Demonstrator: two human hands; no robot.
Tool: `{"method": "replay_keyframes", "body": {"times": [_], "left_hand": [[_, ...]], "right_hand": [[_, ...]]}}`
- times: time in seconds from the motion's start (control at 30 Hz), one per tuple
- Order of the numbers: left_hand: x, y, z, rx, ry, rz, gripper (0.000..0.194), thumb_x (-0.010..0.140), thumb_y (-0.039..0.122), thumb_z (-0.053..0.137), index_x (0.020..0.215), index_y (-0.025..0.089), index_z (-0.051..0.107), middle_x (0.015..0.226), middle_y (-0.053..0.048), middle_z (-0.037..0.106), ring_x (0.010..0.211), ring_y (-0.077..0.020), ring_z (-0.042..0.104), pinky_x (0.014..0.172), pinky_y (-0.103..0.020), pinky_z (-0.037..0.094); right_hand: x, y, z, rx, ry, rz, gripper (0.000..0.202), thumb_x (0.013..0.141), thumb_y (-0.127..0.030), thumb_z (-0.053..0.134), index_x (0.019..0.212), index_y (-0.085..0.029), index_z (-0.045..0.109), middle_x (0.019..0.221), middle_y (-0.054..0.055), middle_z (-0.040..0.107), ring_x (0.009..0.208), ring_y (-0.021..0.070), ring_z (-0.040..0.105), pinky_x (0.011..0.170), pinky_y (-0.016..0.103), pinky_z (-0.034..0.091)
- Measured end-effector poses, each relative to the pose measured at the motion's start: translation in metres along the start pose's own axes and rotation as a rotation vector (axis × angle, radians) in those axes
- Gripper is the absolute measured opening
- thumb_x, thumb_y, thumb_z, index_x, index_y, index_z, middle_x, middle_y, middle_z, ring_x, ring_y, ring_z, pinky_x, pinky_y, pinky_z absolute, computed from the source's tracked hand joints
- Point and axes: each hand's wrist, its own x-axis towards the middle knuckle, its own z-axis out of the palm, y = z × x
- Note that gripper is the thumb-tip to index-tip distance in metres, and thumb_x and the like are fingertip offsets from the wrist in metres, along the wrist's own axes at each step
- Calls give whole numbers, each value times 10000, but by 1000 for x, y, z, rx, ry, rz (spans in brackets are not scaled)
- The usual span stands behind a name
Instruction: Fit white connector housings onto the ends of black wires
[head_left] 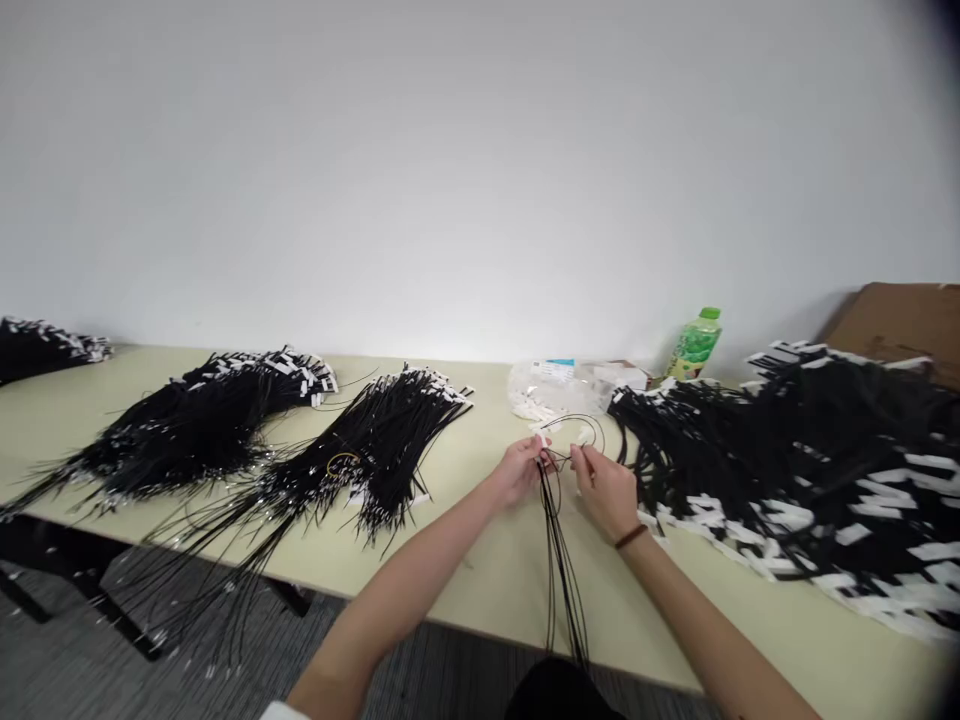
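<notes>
Near the middle of the table my left hand [519,470] is closed on a thin bundle of black wires [556,545], gripped close to a white end piece. The wires hang down over the table's front edge. Just to the right, my right hand [604,485] pinches a thin black wire [574,420] that loops up between the two hands. A clear plastic bag [551,385] holding small white pieces lies right behind both hands.
Heaps of black wires with white ends lie at the left [202,420], centre left [382,430] and right [750,450]. A green-capped bottle [694,345] stands by the wall, a cardboard box [900,320] at the far right. The pale table [465,590] ends at its front edge.
</notes>
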Motion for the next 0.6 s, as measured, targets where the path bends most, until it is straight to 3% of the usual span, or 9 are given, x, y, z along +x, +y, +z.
{"method": "replay_keyframes", "body": {"times": [0.1,0.2,0.37,0.43,0.5,0.6], "left_hand": [[2,1,-1,-18,4,22,251,667,327,694,720,109,583,537,20,488,543,-97,479,661,-268,384],[3,4,-3,-29,20,63,218,703,316,664,708,115,580,537,20,488,557,-97,485,701,-273,391],[6,8,-8,-40,46,118,196,728,296,641,693,116,573,530,19,480,545,-95,484,698,-267,400],[8,8,-10,-49,52,129,183,735,283,636,693,116,572,525,22,475,535,-90,477,690,-262,401],[10,8,-11,-58,54,131,171,741,272,631,701,115,575,528,22,476,539,-90,477,691,-261,402],[11,6,-12,-61,46,120,156,742,258,631,718,112,580,521,26,470,535,-90,473,695,-263,402]], "right_hand": [[-1,-4,-5,-59,30,27,483,929,-419,245,713,-154,585,625,54,614,519,149,538,503,227,310],[-1,-8,-10,-15,-51,25,475,937,-415,217,953,-150,612,802,86,653,640,176,594,567,237,378],[-17,-1,-19,85,-182,-36,493,931,-401,219,1334,-136,319,1060,129,590,932,218,576,754,315,457],[-30,0,-28,91,-204,-63,516,923,-397,238,1347,-107,279,1111,155,557,998,239,545,789,357,464],[-42,-10,-44,77,-206,-114,477,917,-377,268,1274,-86,392,1117,174,549,1024,271,521,827,419,451],[-55,-52,-76,196,-210,-255,319,907,-277,331,1083,-129,552,1019,135,596,981,266,523,857,458,432]]}}
